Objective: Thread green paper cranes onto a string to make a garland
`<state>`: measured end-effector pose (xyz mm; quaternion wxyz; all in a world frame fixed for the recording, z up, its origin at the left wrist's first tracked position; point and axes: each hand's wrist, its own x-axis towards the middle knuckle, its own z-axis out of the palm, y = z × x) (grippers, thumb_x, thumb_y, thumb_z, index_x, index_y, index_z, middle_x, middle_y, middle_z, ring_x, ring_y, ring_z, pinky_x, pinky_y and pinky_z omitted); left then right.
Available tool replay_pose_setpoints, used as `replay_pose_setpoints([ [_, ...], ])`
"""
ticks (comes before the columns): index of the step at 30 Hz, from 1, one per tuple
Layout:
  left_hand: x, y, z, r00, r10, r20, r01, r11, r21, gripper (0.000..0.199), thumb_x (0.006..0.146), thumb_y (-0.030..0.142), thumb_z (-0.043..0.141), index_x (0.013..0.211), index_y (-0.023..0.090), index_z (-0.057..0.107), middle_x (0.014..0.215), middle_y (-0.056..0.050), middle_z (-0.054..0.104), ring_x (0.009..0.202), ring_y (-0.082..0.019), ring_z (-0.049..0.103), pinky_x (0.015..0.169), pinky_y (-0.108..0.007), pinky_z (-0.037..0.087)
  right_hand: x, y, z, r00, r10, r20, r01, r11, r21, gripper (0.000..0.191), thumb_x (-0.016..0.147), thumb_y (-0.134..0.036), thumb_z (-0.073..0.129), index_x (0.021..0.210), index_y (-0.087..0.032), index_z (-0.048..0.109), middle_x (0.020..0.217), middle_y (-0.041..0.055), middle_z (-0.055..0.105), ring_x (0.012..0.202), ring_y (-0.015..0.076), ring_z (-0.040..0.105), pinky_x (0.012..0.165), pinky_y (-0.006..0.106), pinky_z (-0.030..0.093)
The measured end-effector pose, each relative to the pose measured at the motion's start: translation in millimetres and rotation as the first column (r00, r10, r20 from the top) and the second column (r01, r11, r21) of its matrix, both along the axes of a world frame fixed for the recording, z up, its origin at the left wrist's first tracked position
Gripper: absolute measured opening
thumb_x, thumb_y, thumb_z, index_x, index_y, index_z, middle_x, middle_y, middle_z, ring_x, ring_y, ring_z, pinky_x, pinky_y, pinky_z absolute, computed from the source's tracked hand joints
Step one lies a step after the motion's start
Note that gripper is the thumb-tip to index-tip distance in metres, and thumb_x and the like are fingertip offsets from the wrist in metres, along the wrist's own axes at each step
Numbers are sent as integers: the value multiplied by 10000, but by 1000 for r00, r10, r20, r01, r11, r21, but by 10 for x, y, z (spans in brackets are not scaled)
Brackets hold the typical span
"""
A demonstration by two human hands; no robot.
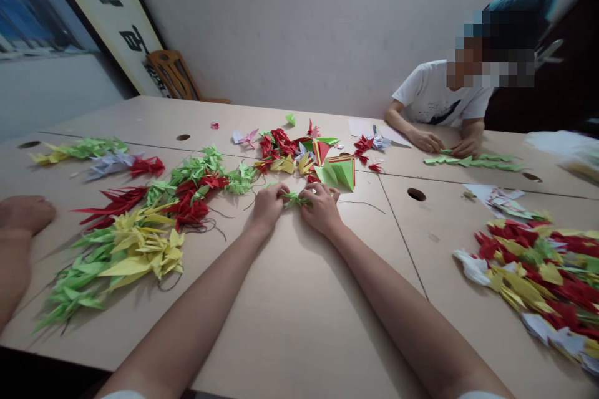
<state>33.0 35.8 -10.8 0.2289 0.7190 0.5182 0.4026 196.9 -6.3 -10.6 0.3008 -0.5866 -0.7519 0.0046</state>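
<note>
In the middle of the table, my left hand (270,207) and my right hand (322,209) pinch the two sides of a small bunch of green paper cranes (294,200). My fingers partly cover the bunch. A dark thread (365,204) lies on the table to the right of my right hand. Just beyond my hands is a stack of square folded papers, a green one (340,173) on top. Red paper cranes (279,143) and yellow ones (282,164) are heaped behind my left hand. Left of it lies a string of green cranes (241,178).
Strung yellow cranes (143,240) and red cranes (189,206) spread at the left. A large mixed pile (547,268) covers the right side. Another person's hand (25,215) rests at the left edge. Across the table, a person (442,100) handles green strung cranes (472,163).
</note>
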Motion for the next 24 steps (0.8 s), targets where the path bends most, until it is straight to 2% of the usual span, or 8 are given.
replay_pose_setpoints([
  [6, -25, 27, -4, 997, 78, -26, -76, 995, 61, 144, 775, 103, 592, 863, 184, 671, 844, -43, 708, 784, -170, 632, 750, -274, 466, 17, 35, -28, 987, -158, -17, 157, 987, -24, 183, 784, -155, 532, 902, -218, 657, 1174, 97, 599, 1141, 280, 457, 970, 482, 202],
  [10, -28, 43, 2, 991, 119, -61, -115, 991, 61, 129, 798, 113, 589, 876, 172, 673, 873, -57, 700, 800, -176, 619, 771, -285, 458, 34, 36, -45, 971, -238, -18, 238, 971, -29, 205, 772, -151, 523, 896, -221, 671, 1233, 112, 572, 1176, 303, 434, 993, 532, 182],
  [15, -21, 45, -15, 995, 71, -69, -69, 997, 38, 166, 806, 117, 580, 918, 168, 692, 902, -63, 703, 811, -170, 615, 782, -281, 462, 4, 7, -25, 976, -214, 44, 215, 977, -5, 216, 812, -230, 551, 972, -247, 696, 1350, 101, 509, 1284, 327, 342, 1040, 578, 106],
  [21, -7, 27, -1, 996, 20, -84, -16, 999, 48, 188, 802, 162, 598, 927, 185, 737, 936, -58, 717, 855, -178, 617, 817, -295, 471, -17, -1, -4, 983, -179, 46, 180, 984, -16, 161, 850, -241, 557, 830, -233, 717, 1309, 91, 553, 1288, 326, 348, 1042, 596, 105],
  [24, -2, 22, 3, 998, 8, -66, -5, 999, 45, 181, 794, 166, 602, 906, 190, 743, 930, -49, 722, 852, -176, 617, 809, -291, 472, -16, 4, -10, 984, -173, 36, 173, 985, 0, 157, 861, -267, 565, 831, -221, 712, 1299, 109, 558, 1284, 330, 351, 1041, 598, 108],
])
